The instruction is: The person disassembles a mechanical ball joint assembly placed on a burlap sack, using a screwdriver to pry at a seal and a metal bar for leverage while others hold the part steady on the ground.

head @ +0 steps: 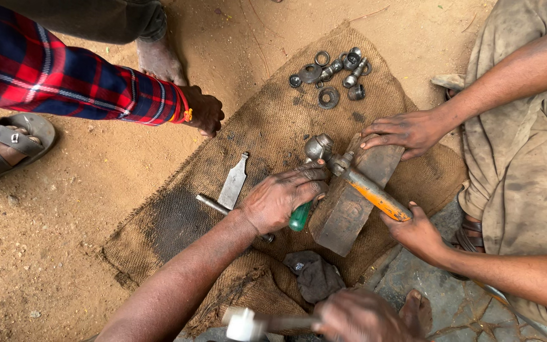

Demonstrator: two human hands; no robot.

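- Nearest the head camera, the right hand (359, 315) is closed around the handle of a white-headed hammer (245, 325), held low at the bottom edge, well apart from the work.
- Left hand (281, 197) lies on the burlap sack (267, 120), fingers (311, 174) wrapped around a green-handled tool (299, 217) whose tip is hidden where it meets the metal joint (320, 147).
- That joint sits at the end of an orange-banded shaft (375, 196), resting across a worn wooden block (349, 202) in the middle of the sack.
- One co-worker's hand (406, 131) presses on the block's far end; another (418, 233) holds the shaft's near end.
- As I judge it, stripping is partly done: loose rings, washers and small fittings (333, 73) already lie at the sack's far side, while the joint is not yet off the shaft.
- Flat steel blade (233, 182) and a thin rod (213, 204) lie just beside the left hand; a dark rag (314, 275) lies nearer.
- Someone's plaid-sleeved hand (202, 111) hangs at the sack's edge.
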